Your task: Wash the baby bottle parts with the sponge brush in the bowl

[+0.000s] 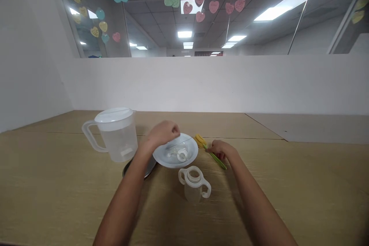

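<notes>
Wood-toned table: right grip clamped on green-handled brush, left grip over white bowl, its hold unclear.

Left hand: back upward, fingers curled under
Right hand: fingers closed in a grip
Left forearm: bare, slanting inward
Right forearm: bare, slanting inward

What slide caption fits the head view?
Left hand over a white bowl, right hand at a green-handled brush, two-handled cup and lidded pitcher nearby.
</notes>
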Available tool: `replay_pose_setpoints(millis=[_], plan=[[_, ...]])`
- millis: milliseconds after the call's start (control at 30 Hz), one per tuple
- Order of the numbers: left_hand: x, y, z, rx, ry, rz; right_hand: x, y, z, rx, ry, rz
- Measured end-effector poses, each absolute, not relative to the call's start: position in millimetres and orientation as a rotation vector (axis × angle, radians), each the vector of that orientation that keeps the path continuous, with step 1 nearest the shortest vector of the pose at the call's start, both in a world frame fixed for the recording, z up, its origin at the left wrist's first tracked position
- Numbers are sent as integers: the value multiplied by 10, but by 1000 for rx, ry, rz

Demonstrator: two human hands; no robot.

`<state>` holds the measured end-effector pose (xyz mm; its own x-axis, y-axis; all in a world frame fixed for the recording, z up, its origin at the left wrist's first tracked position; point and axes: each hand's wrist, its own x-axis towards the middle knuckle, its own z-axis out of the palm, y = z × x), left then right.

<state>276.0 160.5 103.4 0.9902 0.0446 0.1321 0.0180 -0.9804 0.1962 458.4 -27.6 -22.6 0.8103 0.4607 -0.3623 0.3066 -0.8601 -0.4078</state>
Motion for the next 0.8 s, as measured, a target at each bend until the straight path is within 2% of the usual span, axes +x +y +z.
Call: replay_pose_setpoints(millis=[100, 200, 533, 800], plan=[[3047, 1571, 741, 3002, 4, -115, 4540, -246, -211, -2713, -591, 643], [3177, 1550, 560, 3032, -47, -255, 4527, -260, -183, -2743, -600, 631], [3267, 1470, 398, 3123, -33, -209, 4619, -421, -47, -2670, -602, 605], [3191, 1651, 533, 3037, -57, -221, 4582, -576, 226, -2594, -646, 481]])
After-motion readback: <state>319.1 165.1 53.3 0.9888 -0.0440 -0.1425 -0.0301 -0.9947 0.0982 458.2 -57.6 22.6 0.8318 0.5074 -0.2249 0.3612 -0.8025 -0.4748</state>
